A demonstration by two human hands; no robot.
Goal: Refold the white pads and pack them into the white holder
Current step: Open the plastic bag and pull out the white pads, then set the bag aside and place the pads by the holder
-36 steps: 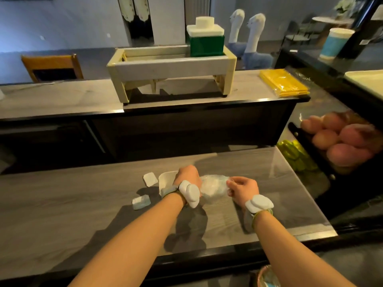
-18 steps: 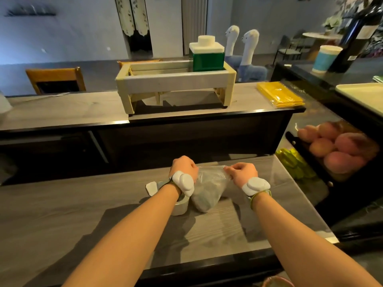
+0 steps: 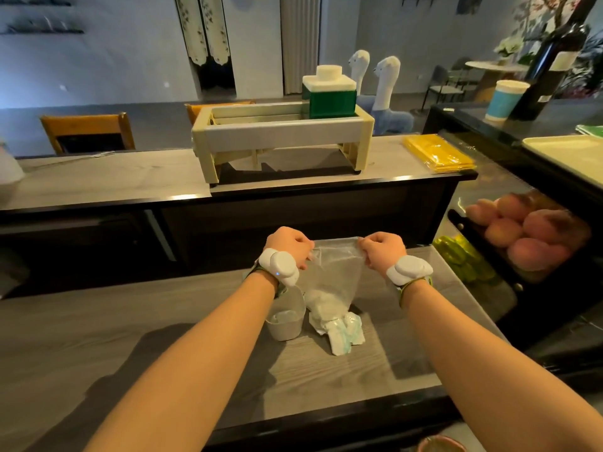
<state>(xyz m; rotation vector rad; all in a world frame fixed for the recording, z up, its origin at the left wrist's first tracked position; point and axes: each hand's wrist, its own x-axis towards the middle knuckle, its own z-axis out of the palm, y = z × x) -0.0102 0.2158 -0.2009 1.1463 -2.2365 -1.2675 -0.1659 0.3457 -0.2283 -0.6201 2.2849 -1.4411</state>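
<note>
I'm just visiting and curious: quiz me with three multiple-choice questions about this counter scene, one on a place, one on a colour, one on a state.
1. Where is the white holder?
A. under the left forearm, on the counter
B. on the far shelf
C. beside the peaches

2. What colour is the flat packet stack on the far counter?
A. red
B. yellow
C. blue

3. How is the clear bag held?
A. lying flat, untouched
B. by one hand
C. lifted by left hand and right hand

A: it stands beside the white pads.
B: plainly yellow.
C: both hands pinch its top edge.
</note>
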